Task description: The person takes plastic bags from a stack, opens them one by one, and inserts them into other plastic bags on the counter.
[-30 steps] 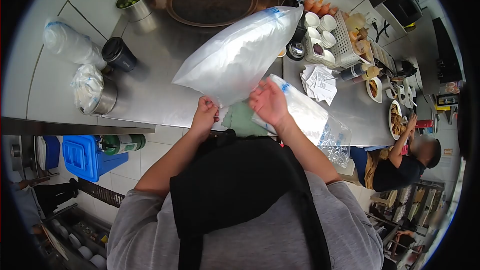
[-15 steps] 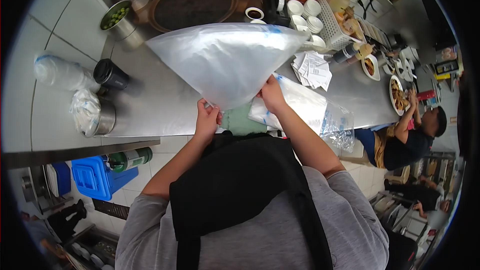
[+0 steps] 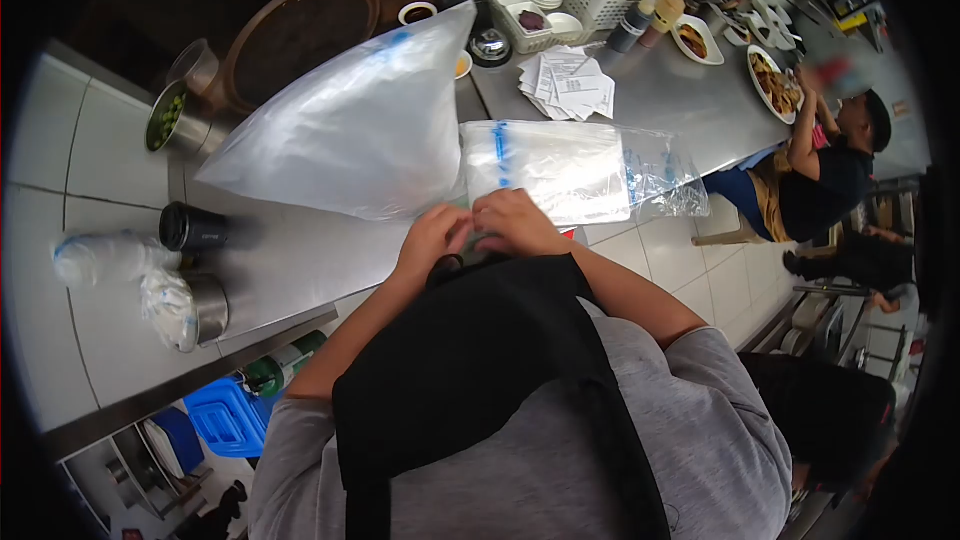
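Note:
A large translucent plastic bag (image 3: 350,130), puffed out, leans over the steel counter ahead of me. Its near corner comes down to my left hand (image 3: 435,240), whose fingers are curled closed at the plastic. Right beside it, my right hand (image 3: 515,220) is closed too, its fingers bent over the bag's near end. The fingertips are partly hidden where both hands meet. To the right, a stack of flat plastic bags (image 3: 560,165) in a clear wrapper lies close to my right hand.
Paper slips (image 3: 570,85) lie beyond the stack. At left stand a black cup (image 3: 190,230), a metal pot (image 3: 208,305) and a container of green pieces (image 3: 172,122). A round tray (image 3: 300,35) is at the back. Another person (image 3: 825,160) works at the right.
The bag has swung left and tilted, its right corner rising. My hands have come together, the right moving left and down. The green cloth below is now mostly hidden. My view has turned.

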Tool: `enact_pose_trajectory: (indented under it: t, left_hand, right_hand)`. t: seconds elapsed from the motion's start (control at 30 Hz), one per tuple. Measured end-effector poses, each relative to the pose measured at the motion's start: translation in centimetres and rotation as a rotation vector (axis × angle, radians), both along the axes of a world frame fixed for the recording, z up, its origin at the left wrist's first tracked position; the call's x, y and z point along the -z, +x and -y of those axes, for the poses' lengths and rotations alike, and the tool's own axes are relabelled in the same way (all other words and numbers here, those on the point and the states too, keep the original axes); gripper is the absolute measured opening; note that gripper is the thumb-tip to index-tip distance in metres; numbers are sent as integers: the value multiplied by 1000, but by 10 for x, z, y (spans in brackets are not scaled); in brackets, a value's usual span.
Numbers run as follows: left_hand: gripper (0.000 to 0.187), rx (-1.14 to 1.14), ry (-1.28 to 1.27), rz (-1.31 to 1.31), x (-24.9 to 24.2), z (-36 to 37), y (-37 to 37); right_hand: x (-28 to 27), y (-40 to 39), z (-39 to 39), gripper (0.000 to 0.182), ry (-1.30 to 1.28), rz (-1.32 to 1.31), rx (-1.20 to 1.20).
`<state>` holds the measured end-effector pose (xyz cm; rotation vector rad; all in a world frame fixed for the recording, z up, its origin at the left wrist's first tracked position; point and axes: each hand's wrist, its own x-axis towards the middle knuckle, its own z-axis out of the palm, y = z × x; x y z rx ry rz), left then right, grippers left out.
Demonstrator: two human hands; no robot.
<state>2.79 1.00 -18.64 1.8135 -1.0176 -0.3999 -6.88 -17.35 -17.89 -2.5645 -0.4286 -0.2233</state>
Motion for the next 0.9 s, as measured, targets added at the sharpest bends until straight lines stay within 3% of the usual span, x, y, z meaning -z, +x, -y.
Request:
enact_pose_trajectory:
  t: [0.03, 0.2, 0.27, 0.33, 0.47, 0.63, 0.83, 0.9]
  left_hand:
    - [19, 9, -29, 219, -3, 12, 6]
    - [27, -44, -41, 496, 2, 75, 4]
    - [28, -64, -27, 597, 6, 82, 4]
    - [22, 29, 138, 512, 0, 80, 6]
    - [12, 55, 136, 487, -14, 75, 0]
    - [4, 66, 83, 748, -41, 52, -8]
    - [15, 88, 89, 828, -46, 14, -16]
    - [18, 148, 90, 878, -53, 7, -16]
  right_hand:
    - [-6, -7, 6, 28, 131, 91, 121]
    - [-1, -30, 39, 47, 60, 172, 494]
    - [-4, -36, 40, 48, 20, 129, 512]
    - [-7, -39, 38, 49, -14, 85, 536]
    - [-3, -46, 39, 59, -86, 38, 567]
    - [0, -54, 45, 63, -161, 32, 612]
    - [-16, -53, 42, 81, -197, -41, 570]
    - [-25, -43, 48, 90, 12, 34, 516]
